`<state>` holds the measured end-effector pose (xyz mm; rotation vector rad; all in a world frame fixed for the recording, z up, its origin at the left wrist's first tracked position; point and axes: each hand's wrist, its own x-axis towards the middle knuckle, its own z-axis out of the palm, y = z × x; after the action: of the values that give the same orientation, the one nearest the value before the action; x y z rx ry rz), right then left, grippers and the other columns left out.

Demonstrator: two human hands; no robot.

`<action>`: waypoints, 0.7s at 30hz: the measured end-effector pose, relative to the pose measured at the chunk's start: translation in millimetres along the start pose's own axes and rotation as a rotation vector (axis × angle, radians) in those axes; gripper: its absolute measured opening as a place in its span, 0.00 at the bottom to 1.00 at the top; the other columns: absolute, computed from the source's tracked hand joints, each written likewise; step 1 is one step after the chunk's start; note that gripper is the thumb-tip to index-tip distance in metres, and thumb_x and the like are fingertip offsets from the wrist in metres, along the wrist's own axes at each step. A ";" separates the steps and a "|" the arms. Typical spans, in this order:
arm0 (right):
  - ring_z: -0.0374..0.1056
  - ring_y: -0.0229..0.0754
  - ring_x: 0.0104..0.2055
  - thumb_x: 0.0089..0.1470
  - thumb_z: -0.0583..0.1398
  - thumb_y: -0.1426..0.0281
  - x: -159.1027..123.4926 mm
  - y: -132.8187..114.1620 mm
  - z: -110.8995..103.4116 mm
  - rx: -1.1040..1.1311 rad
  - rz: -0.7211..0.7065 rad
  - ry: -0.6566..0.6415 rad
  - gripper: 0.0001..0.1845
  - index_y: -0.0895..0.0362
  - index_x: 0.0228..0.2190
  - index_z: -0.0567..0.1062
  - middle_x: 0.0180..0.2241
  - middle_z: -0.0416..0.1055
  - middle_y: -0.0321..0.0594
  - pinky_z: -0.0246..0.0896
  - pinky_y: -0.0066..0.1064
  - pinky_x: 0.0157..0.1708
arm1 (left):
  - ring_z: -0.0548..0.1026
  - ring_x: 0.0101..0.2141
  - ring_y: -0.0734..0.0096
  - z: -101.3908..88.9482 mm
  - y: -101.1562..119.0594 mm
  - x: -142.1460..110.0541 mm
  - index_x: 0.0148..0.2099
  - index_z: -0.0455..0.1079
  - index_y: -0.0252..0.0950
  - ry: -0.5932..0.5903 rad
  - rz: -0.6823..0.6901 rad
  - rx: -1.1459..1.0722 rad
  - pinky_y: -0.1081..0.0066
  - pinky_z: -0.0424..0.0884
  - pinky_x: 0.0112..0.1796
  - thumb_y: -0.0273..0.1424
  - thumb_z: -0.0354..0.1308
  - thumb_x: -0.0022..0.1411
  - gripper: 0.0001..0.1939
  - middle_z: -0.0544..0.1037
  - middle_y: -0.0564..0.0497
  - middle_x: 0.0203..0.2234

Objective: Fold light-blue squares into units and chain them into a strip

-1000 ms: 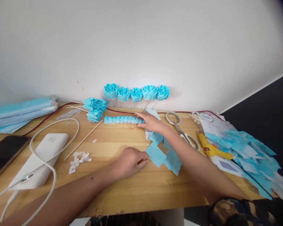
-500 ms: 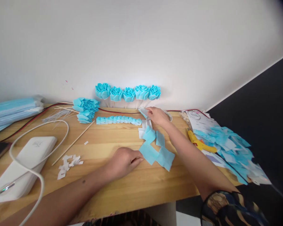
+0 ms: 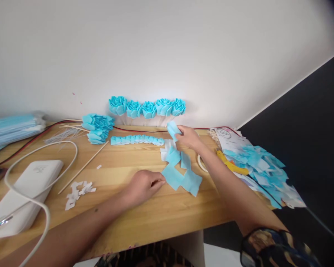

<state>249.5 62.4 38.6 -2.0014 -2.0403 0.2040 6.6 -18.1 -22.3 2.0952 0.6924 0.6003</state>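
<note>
My right hand (image 3: 188,137) pinches a light blue fabric piece (image 3: 173,130) and holds it above the far part of the table. Below it lies a loose group of blue fabric squares (image 3: 174,177), with whitish pieces (image 3: 169,145) at the group's far end. My left hand (image 3: 144,187) rests on the wood, thumb and fingers pressed together beside the left corner of the nearest square. What these fingertips hold, if anything, is too small to make out. A row of folded blue petals (image 3: 137,139) lies left of the squares.
Several blue fabric flowers (image 3: 149,109) on sticks lean at the wall; more flowers (image 3: 98,126) lie left. A yellow glue gun (image 3: 233,165) lies by a heap of blue scraps (image 3: 263,163). A white power bank (image 3: 37,189), its cable, a stick (image 3: 83,167) and white scraps (image 3: 78,193) lie left.
My right hand has lifted the fabric piece up and turned it, showing its blue face. A white ring now shows beside the right forearm. My left hand has stayed beside the squares.
</note>
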 end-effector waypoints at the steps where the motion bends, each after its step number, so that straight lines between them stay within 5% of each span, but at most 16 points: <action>1: 0.70 0.43 0.37 0.52 0.55 0.71 -10.7 -3.1 -4.8 0.250 -0.026 -0.039 0.14 0.59 0.41 0.74 0.35 0.76 0.39 0.62 0.29 0.36 | 0.76 0.31 0.69 -1.7 0.4 1.2 0.36 0.76 0.36 0.037 -0.036 -0.089 0.73 0.65 0.33 0.34 0.51 0.64 0.13 0.81 0.50 0.30; 4: 0.70 0.40 0.38 0.50 0.59 0.69 -46.1 -16.5 -12.0 0.901 -0.051 -0.229 0.19 0.56 0.46 0.72 0.39 0.75 0.37 0.63 0.29 0.37 | 0.75 0.34 0.67 -8.8 3.6 5.2 0.45 0.74 0.35 0.191 -0.193 -0.376 0.72 0.68 0.33 0.38 0.54 0.61 0.15 0.79 0.48 0.36; 7: 0.70 0.38 0.36 0.49 0.62 0.68 -76.8 -30.8 -6.7 1.146 -0.032 -0.351 0.19 0.57 0.45 0.73 0.37 0.75 0.38 0.63 0.29 0.38 | 0.72 0.35 0.68 -14.7 7.8 7.1 0.55 0.67 0.35 0.219 -0.257 -0.660 0.72 0.69 0.30 0.39 0.59 0.58 0.25 0.76 0.46 0.42; 12: 0.70 0.37 0.35 0.50 0.63 0.67 -101.3 -42.8 13.5 1.275 -0.008 -0.471 0.17 0.57 0.43 0.74 0.36 0.75 0.38 0.63 0.29 0.36 | 0.70 0.29 0.73 -16.1 5.9 4.6 0.41 0.72 0.32 0.166 -0.275 -0.943 0.72 0.70 0.30 0.38 0.62 0.56 0.15 0.74 0.49 0.32; 21: 0.69 0.39 0.38 0.51 0.62 0.62 -104.0 -54.6 29.7 1.205 -0.074 -0.395 0.18 0.55 0.43 0.72 0.38 0.73 0.38 0.64 0.31 0.38 | 0.64 0.19 0.81 -22.9 4.4 5.6 0.32 0.69 0.32 0.239 -0.350 -0.654 0.77 0.62 0.23 0.40 0.61 0.55 0.15 0.68 0.56 0.20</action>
<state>189.1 -40.1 16.1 -1.1332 -1.4796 1.4771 -2.5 -3.8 -5.3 1.2785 0.8361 0.7589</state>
